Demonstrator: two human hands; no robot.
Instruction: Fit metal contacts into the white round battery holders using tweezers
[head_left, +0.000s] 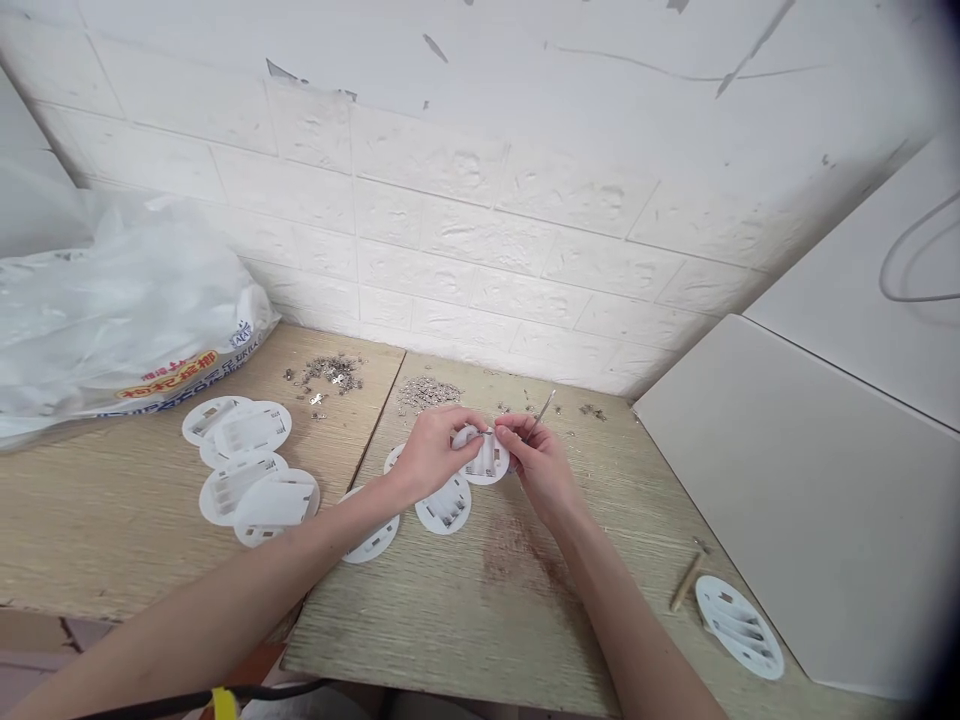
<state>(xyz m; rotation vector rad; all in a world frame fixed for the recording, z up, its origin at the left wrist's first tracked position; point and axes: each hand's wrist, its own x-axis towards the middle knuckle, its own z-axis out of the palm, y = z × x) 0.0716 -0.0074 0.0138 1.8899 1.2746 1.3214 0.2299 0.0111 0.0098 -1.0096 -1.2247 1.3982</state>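
A round white plastic battery cover (pixel 491 466) with moulded slots is tilted up between my two hands. My left hand (pixel 433 452) is closed at its upper left edge, thumb and fingers pinched; any small part between the fingertips is too small to make out. Closed at the upper right edge is my right hand (pixel 541 462), which also holds a thin metal rod (pixel 541 412) pointing up and away. Just below, another white cover (pixel 444 505) lies on the table, showing metal pieces in its slots. A further cover (pixel 373 540) is partly hidden under my left forearm.
Small metal clips (pixel 334 373) and a heap of tiny metal parts (pixel 429 392) lie towards the wall. Several overlapping white covers (pixel 251 430) are at left, beside a large plastic bag (pixel 127 310). At right are a wooden stick (pixel 687 582), one cover (pixel 739 628) and a white panel (pixel 780 480).
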